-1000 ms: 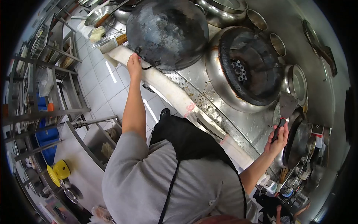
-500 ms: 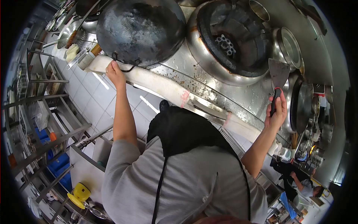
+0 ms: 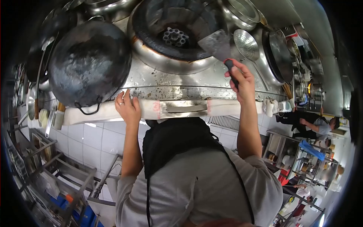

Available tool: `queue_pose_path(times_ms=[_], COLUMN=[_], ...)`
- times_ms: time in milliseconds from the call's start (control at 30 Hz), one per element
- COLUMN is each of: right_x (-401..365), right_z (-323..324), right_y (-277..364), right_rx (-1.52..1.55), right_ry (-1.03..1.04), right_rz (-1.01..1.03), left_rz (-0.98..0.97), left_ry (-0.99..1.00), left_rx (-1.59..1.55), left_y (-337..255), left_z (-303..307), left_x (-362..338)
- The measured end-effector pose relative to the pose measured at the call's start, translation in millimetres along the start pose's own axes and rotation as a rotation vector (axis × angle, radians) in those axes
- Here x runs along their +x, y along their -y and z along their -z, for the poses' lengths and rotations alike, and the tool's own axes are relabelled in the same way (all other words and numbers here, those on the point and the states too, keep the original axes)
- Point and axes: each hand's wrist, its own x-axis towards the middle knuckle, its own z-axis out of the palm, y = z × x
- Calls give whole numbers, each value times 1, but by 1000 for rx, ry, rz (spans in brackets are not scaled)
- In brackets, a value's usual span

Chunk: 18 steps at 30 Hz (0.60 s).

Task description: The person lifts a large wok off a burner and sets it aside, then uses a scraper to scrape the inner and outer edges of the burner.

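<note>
The wok [image 3: 89, 62] lies left of the splayed left hand [image 3: 129, 108]; the right hand [image 3: 243, 80] clasps the scraper [image 3: 218, 47], blade angled far-left.

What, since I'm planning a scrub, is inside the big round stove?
Inside the stove sits a burner head with round holes, surrounded by dark walls. What lies beneath it is hidden; the scraper covers part of the right rim.
</note>
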Motion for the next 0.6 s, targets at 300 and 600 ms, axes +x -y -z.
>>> queue_pose_path(times_ms=[300,600], right_x=[48,106], right_z=[52,163], right_y=[-7,-33], right_rx=[99,236], right_ry=[69,60], right_rz=[23,11], left_rz=[115,871], left_ry=[127,-110], left_rx=[412,464], left_y=[-3,0], left_z=[1,-17], left_x=[-24,-36])
